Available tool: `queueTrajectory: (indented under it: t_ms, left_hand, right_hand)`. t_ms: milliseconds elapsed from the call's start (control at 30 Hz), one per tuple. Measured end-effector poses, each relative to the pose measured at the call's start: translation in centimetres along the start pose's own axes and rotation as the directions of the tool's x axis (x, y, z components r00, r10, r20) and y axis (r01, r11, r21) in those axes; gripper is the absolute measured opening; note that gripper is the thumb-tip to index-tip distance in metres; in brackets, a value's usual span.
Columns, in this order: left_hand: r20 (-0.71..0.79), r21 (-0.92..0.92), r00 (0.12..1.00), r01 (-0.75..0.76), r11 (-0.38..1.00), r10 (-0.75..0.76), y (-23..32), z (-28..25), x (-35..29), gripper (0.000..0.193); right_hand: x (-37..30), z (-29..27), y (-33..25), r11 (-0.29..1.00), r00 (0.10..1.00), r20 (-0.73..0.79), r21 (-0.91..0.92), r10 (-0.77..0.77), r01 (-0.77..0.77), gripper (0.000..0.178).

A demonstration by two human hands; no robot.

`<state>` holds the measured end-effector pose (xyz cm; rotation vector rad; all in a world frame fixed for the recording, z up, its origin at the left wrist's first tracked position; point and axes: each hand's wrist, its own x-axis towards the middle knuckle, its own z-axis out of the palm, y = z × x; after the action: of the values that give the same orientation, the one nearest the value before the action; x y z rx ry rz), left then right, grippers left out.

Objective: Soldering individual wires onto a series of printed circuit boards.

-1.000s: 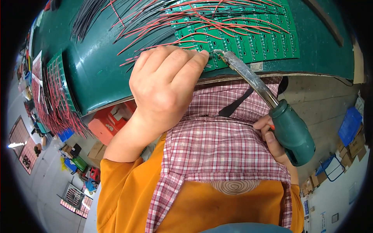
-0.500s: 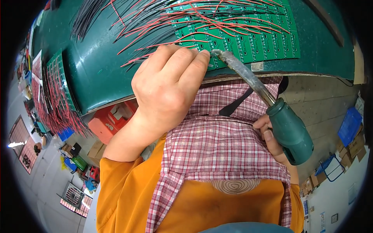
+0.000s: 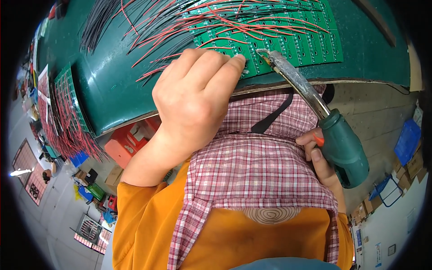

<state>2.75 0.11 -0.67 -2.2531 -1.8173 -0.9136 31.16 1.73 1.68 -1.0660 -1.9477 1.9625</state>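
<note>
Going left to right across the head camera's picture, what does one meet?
Stack of wired boards → left hand → soldering iron tip → green handle in the right hand → blue crate.

The left hand [image 3: 198, 103] hides what its fingertips pinch.

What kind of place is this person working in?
Probably an electronics assembly workshop: a green circuit board panel with red and black wires lies on a dark green bench, and the right hand holds a green-handled soldering iron.
</note>
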Motion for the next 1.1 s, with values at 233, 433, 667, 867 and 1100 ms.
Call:
queueTrajectory:
  t_ms: [233, 433, 667, 867, 1100]
  left_hand:
    - [-0.004, 0.039, 1.000, -0.018, 0.999, 0.018, 0.2, 0.4, 0.3, 0.018]
    - [0.001, 0.051, 1.000, -0.012, 0.999, 0.012, 0.2, 0.4, 0.3, 0.018]
    - [0.006, 0.096, 1.000, -0.016, 0.995, 0.016, 0.3, 0.4, 0.4, 0.017]
    - [0.016, 0.073, 1.000, 0.003, 0.997, -0.004, 0.2, 0.3, 0.4, 0.018]
    - [0.113, -0.054, 0.992, 0.071, 0.996, -0.065, 1.1, -0.1, 1.8, 0.028]
  right_hand:
    - [-0.2, 0.9, -0.3, 0.976, 0.972, -0.208, -0.161, 0.109, -0.144, 0.017]
    - [0.5, 0.9, -1.2, 0.959, 0.976, -0.207, -0.254, 0.070, -0.123, 0.016]
    - [0.2, 0.4, -0.4, 0.991, 0.986, -0.134, 0.102, 0.103, -0.090, 0.017]
    - [0.7, 0.7, -1.8, 0.987, 0.974, -0.194, 0.131, 0.115, -0.090, 0.032]
    - [0.1, 0.2, -0.8, 0.979, 0.985, -0.143, 0.194, 0.092, -0.063, 0.021]
